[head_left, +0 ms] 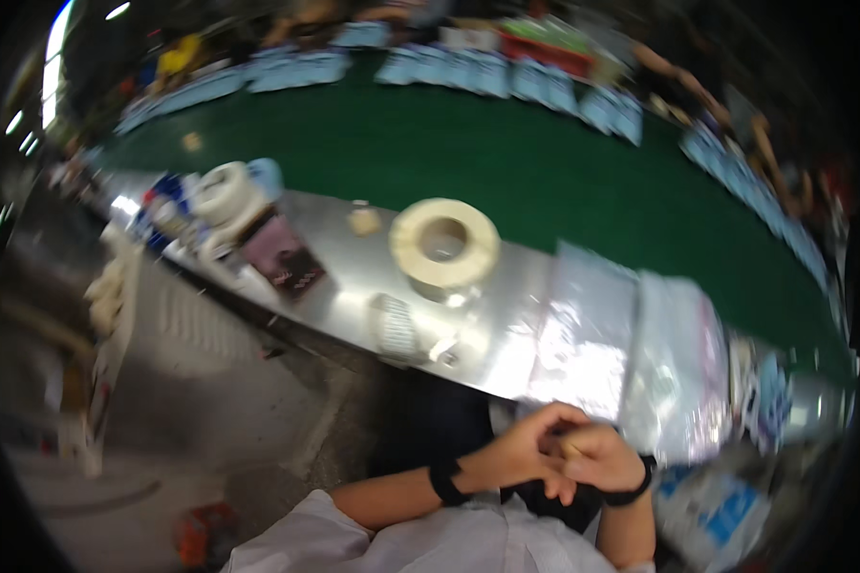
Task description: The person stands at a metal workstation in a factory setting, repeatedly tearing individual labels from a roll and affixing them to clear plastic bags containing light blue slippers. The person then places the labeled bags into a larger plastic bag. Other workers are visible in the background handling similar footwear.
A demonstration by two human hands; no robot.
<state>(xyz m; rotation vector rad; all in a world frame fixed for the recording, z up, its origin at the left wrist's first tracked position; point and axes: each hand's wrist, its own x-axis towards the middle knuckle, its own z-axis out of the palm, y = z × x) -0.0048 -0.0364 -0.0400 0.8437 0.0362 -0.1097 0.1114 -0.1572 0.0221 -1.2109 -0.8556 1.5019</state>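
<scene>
My left hand (528, 451) and my right hand (606, 460) meet in front of my body, just off the near edge of the metal table. Their fingers are bent and pressed together, touching each other. A small yellowish spot shows between the fingertips, too blurred to name. Close beyond the hands lie stacks of clear plastic bags (583, 329), with a second pile of clear bags (677, 368) to the right. A big roll of cream labels or tape (444, 244) rests on the metal surface farther left.
A printed paper piece (395, 327) and a purple packet (282, 250) lie left, by white rolls (222, 193). Beyond runs a green belt (430, 143) lined with blue packets (449, 69), with people on its far side. A plastic chair (191, 315) stands left.
</scene>
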